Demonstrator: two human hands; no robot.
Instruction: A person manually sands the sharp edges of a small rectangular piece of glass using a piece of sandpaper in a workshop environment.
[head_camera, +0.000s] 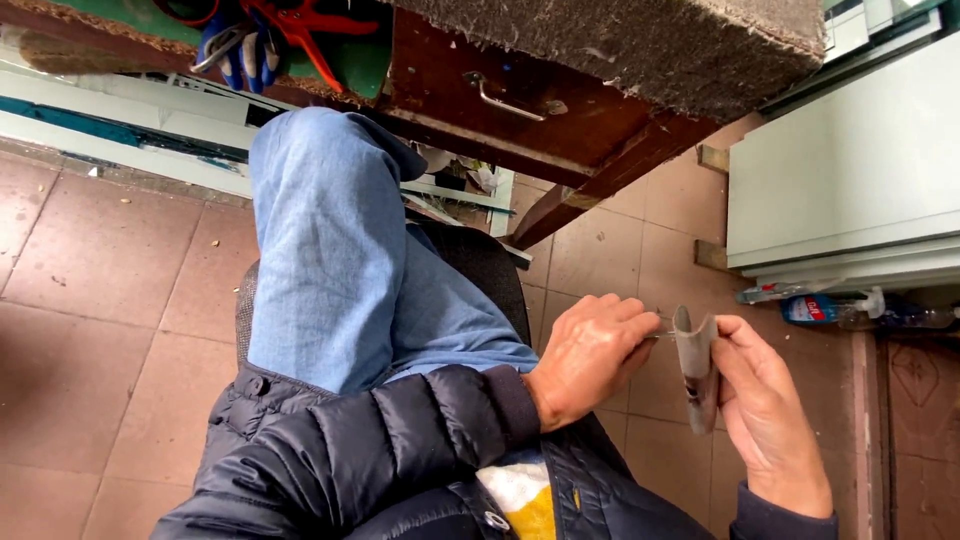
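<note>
watching the feed, i saw the right hand (770, 415) pinching a curled grey strip (695, 365) upright over the tiled floor (90, 330) while the left hand (590, 355) was clenched on a thin needle-like tool (662, 335) touching its edge; i judged steady, short pushes best.

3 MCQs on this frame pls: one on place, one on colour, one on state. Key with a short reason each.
1. Where is the grey curved strip?
A. on the floor
B. between the two hands
C. in the drawer

2. What colour are the trousers?
A. light blue
B. black
C. green

3. How is the wooden drawer with the metal handle?
A. pulled right out
B. missing
C. pushed in

Key:
1 B, the right hand pinches the strip while the left hand meets its edge.
2 A, the raised knee is pale blue denim.
3 C, its front sits flush with the desk frame.
</note>
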